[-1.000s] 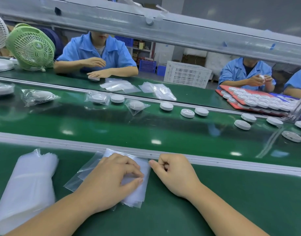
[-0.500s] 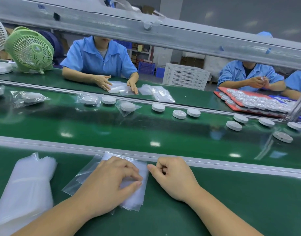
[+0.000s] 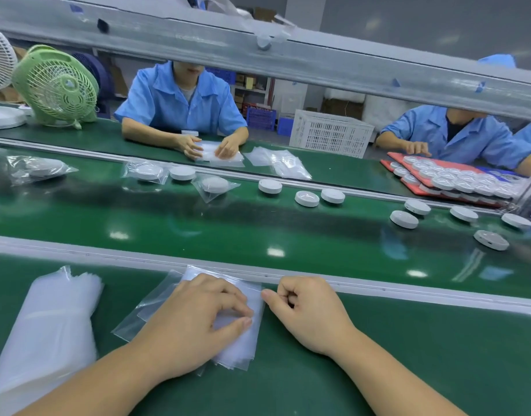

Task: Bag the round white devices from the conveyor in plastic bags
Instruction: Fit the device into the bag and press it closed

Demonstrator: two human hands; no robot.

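Observation:
A small stack of clear plastic bags (image 3: 243, 346) lies on the green bench in front of me. My left hand (image 3: 192, 322) rests on it, bent fingertips and thumb pinching the top bag. My right hand (image 3: 306, 313) sits beside the stack with its fingers curled on nothing, the thumb tip touching the stack's right edge. Several round white devices ride the conveyor belt (image 3: 258, 223), the nearest ones a lone device (image 3: 270, 186) and a pair (image 3: 306, 198); more follow at the right (image 3: 403, 219). Bagged devices (image 3: 214, 185) lie further left.
A bigger pile of plastic bags (image 3: 48, 325) lies at my left. A metal rail (image 3: 408, 292) separates bench and belt, and a metal beam (image 3: 288, 58) crosses overhead. Across the belt sit workers in blue, a green fan (image 3: 57, 85), a white crate (image 3: 330, 133) and red trays of devices (image 3: 456, 178).
The devices and bagged devices on the belt have drifted left. The worker opposite has brought both hands onto a bag. My own hands have hardly moved.

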